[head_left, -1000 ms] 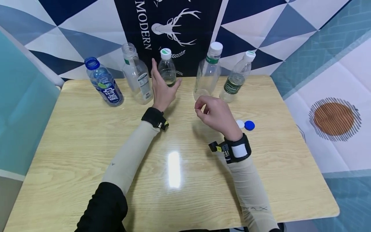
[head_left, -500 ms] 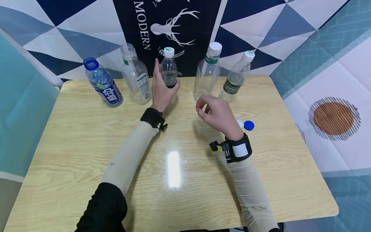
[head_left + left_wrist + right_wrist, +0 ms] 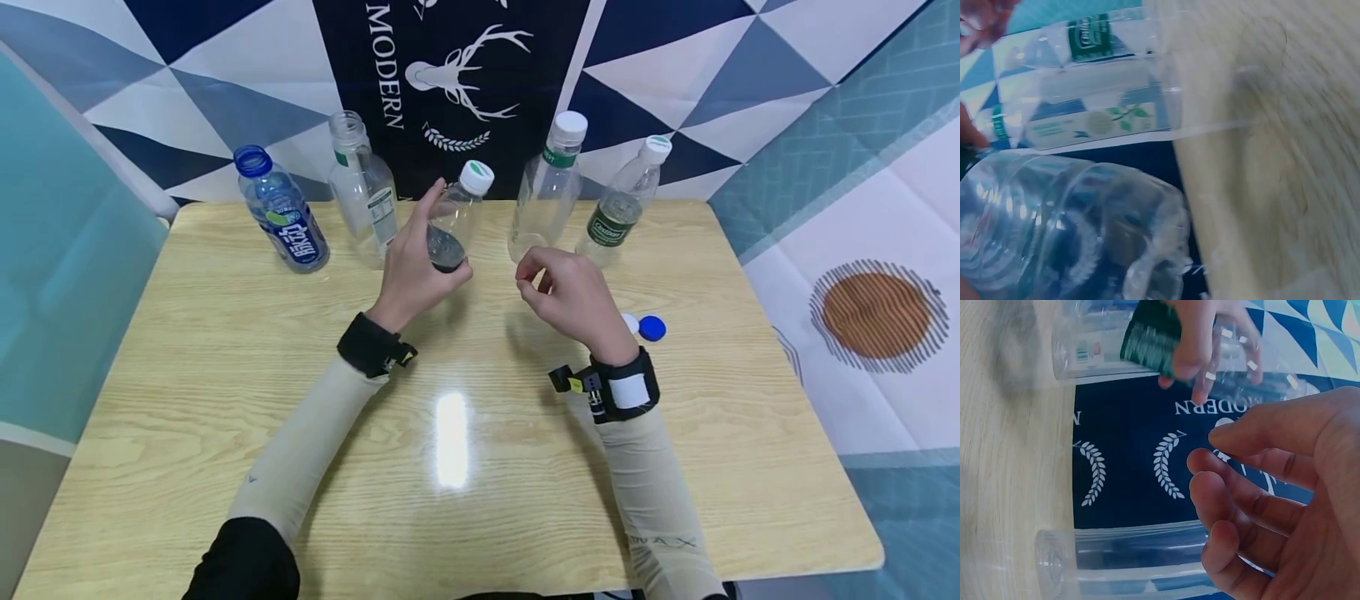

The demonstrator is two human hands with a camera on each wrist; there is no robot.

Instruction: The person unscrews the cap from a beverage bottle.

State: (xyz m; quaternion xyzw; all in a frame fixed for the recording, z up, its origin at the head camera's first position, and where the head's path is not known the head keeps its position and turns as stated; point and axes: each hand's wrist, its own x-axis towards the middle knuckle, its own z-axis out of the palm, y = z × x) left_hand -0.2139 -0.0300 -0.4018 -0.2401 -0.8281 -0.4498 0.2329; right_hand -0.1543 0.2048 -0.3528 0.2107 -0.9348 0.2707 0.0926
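Observation:
My left hand grips a small clear plastic water bottle, its white cap on and its top leaning right. In the right wrist view that bottle's green label shows beside the fingers, off the tabletop. The bottle's clear base fills the lower left of the left wrist view. My right hand hovers over the table with fingers loosely curled and nothing between them. Just behind it stand a tall clear bottle with a white cap and a small green-labelled bottle, also white-capped.
Toward the left stand a blue-labelled bottle with a blue neck and a tall uncapped clear bottle. A white cap and a blue cap lie beside my right wrist. A patterned cloth hangs behind the table.
My left hand has closed round the small bottle, lifted it and drawn it toward me, tipping its cap to the right. My right hand has stayed nearly still.

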